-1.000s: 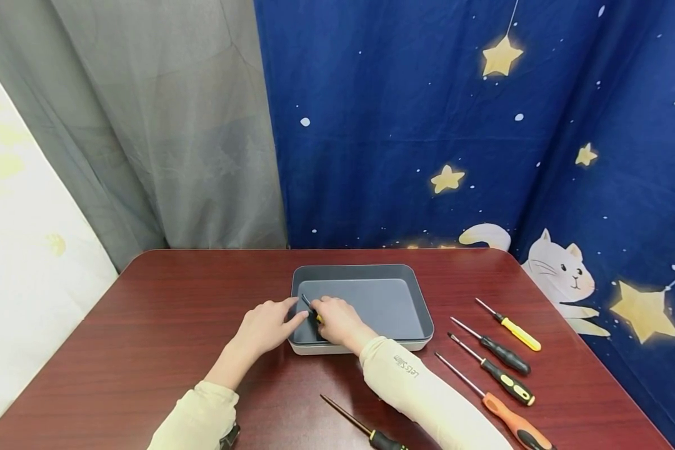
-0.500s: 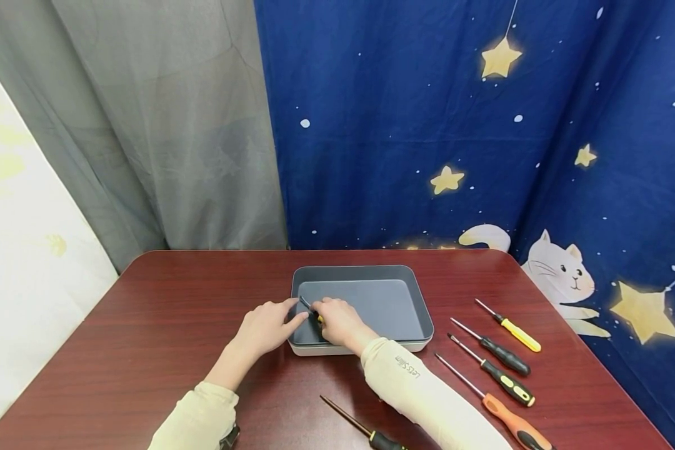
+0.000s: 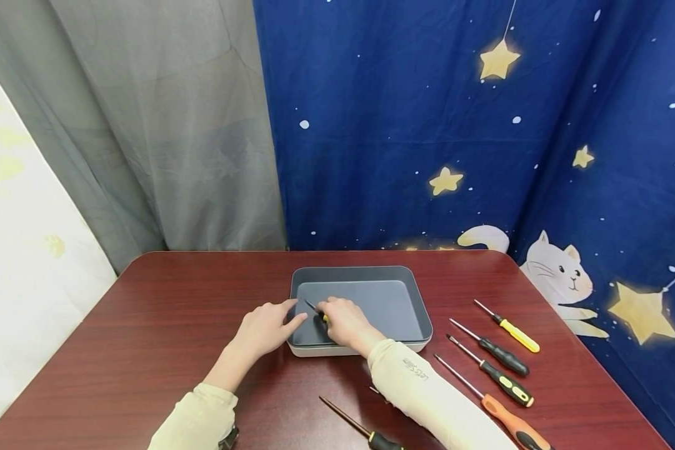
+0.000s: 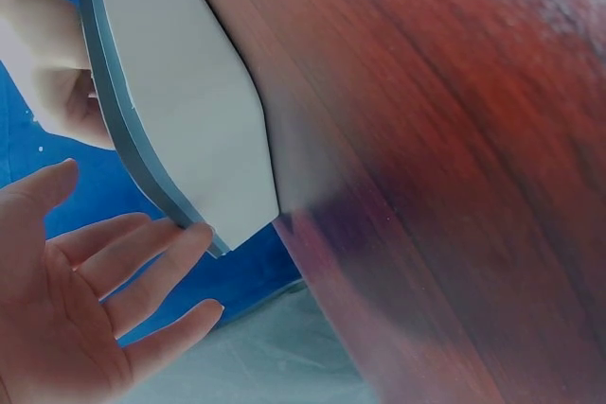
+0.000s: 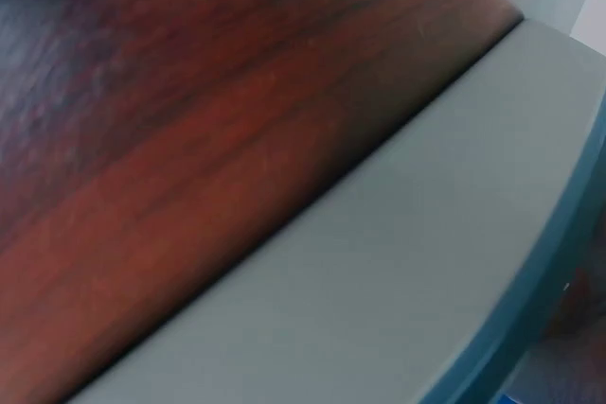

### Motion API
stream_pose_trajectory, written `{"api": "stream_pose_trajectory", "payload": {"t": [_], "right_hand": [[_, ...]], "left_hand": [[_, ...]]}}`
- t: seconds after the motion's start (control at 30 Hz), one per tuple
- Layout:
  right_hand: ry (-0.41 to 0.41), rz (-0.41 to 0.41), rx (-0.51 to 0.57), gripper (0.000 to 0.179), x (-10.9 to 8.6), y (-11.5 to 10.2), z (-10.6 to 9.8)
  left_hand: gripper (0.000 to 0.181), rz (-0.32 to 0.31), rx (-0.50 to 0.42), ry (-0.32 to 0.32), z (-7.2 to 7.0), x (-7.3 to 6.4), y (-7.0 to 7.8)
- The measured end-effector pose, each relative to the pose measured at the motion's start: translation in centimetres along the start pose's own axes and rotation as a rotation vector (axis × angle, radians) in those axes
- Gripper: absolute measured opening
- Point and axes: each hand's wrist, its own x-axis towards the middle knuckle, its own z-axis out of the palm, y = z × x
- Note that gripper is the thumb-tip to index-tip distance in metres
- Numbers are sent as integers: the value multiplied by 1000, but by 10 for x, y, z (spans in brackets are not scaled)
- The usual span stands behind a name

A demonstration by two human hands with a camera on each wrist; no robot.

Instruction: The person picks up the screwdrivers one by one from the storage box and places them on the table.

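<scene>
A grey-lined baking tray point(image 3: 365, 275) with a pale outside stands near the table's far edge. Inside its left part, my right hand point(image 3: 345, 322) grips a screwdriver point(image 3: 314, 308) with a dark shaft pointing to the far left. Only a bit of yellow and black shows of its handle; the fingers cover the rest. My left hand point(image 3: 264, 328) is at the tray's left side, fingers extended. In the left wrist view, a fingertip of the left hand point(image 4: 104, 290) touches the tray's rim point(image 4: 142, 167). The right wrist view shows mostly the tray's outer wall point(image 5: 360, 234).
Right of the tray lie a yellow screwdriver point(image 3: 519, 334), a black one point(image 3: 503, 356), a black-and-yellow one point(image 3: 506, 382) and an orange one point(image 3: 512, 417). Another screwdriver point(image 3: 345, 415) lies at the front. A metal tip point(image 3: 375, 390) shows beside the right sleeve.
My right hand has shifted slightly to the right with the screwdriver, drawing its tip away from the tray's left wall. A metal tip now shows beside the forearm. The left hand stays put.
</scene>
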Motion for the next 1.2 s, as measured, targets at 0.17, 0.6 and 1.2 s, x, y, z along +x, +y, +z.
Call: {"api": "stream_pose_trajectory", "payload": {"t": [0.17,0.6,1.2], "right_hand": [[53,-31,21,29,-6,5,-9],[173,-100,62,27,-23,18,-29],[323,-203,102,27,-63,29,-57]], "left_hand": [[47,-4,0,-6,0,0,0],[47,5,4,9,-1,1,1],[49,11,-4,5,-2,1,2]]}}
